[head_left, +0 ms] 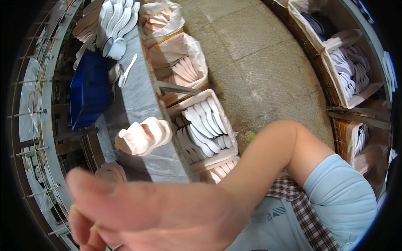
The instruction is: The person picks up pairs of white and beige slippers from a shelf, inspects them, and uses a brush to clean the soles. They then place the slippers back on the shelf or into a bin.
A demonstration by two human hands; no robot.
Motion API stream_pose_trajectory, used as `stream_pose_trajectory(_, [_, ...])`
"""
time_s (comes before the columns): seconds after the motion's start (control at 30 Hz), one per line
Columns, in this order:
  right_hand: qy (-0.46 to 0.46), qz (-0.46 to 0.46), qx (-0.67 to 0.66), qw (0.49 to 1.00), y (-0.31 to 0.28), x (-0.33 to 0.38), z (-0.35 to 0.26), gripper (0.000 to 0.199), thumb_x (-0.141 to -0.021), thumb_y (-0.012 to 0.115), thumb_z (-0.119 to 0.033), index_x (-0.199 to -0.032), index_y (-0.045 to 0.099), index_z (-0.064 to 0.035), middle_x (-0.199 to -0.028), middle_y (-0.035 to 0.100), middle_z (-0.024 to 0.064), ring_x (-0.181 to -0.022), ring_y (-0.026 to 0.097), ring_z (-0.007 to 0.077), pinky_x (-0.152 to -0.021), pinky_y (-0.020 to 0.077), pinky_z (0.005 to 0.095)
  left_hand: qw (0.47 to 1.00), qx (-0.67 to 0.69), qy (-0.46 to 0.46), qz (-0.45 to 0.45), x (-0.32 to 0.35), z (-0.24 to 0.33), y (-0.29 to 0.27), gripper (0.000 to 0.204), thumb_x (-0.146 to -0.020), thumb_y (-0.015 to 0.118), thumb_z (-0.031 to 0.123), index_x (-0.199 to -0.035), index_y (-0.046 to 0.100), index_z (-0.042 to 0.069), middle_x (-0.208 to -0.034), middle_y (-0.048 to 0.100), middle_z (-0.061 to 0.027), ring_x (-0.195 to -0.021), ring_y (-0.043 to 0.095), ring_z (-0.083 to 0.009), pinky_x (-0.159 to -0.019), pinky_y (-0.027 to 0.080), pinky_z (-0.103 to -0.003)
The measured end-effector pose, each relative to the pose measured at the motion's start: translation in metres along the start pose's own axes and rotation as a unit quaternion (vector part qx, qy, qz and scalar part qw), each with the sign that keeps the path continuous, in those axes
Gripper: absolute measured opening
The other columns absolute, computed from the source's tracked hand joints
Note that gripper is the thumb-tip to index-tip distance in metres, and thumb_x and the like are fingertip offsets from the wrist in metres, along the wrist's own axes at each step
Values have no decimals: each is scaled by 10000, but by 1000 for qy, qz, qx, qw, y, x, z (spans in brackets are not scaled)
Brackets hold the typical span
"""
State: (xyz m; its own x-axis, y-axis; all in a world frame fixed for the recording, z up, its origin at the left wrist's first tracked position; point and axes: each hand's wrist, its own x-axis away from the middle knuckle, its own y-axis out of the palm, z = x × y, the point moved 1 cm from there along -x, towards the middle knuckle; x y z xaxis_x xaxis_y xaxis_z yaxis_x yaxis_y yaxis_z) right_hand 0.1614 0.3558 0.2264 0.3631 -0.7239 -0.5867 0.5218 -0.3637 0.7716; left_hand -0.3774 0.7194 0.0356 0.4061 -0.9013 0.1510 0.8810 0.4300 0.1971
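Observation:
My right hand looms large and blurred at the lower left, very close to the view. Its thumb is stretched out and stands apart from the bent fingers, which are partly cut off by the lower edge. Nothing shows in its grasp. My left hand is out of view. Beyond the right hand, a small pile of cream shoe insoles lies on the grey marble-patterned counter. More pinkish insoles show partly behind my thumb.
Lined baskets of white insoles and pink insoles stand along the counter. On it are a blue plastic bin, an enamel mug, a white-handled brush and stacked white insoles. More baskets line the right side.

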Motion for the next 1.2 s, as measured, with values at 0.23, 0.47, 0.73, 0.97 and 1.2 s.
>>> stream_pose_trajectory(0.23, [38, -92, 6, 995, 42, 53, 46, 711, -794, 531, -661, -1138, 419, -49, -1067, 494, 145, -826, 554, 249, -659, 527, 477, 999, -3, 9, -32, 214, 22, -8, 498, -815, 557, 145, -1239, 415, -75, -1153, 504, -181, -968, 534, -273, -824, 509, -383])
stream_pose_trajectory(0.47, [58, -134, 14, 989, 86, 120, 85, 708, -793, 544, -656, -1149, 384, -65, -1058, 467, 136, -818, 537, 226, -665, 531, 447, 995, 10, -40, -91, 444, 14, -16, 559, -764, 574, 93, -1272, 395, -57, -1164, 517, -164, -982, 548, -261, -837, 503, -372])
stream_pose_trajectory(0.73, [-77, -83, 176, 978, 83, 180, 96, 710, -792, 559, -651, -1162, 345, -84, -1049, 436, 125, -809, 518, 199, -671, 537, 413, 958, 50, -167, -227, 607, -33, 3, 647, -706, 593, 33, -1310, 373, -37, -1176, 533, -144, -997, 564, -249, -851, 497, -359])
stream_pose_trajectory(0.97, [-186, 471, 404, 762, -30, 270, 24, 800, -821, 623, -502, -1376, 296, -26, -1383, 369, 171, -1281, 369, 269, -1032, 331, 371, 883, 13, -222, -414, 662, -79, 61, 718, -724, 658, 69, -1351, 315, 1, -1196, 517, -186, -951, 580, -284, -656, 499, -333])
stream_pose_trajectory(1.2, [-231, 251, 332, 879, -35, 324, 32, 598, -851, 609, -415, -1266, 473, -7, -1168, 588, 147, -1033, 606, 194, -898, 507, 324, 797, -131, -170, -565, 694, -97, 125, 808, -752, 692, 64, -1403, 216, 14, -1283, 459, -169, -1104, 531, -259, -889, 468, -356])
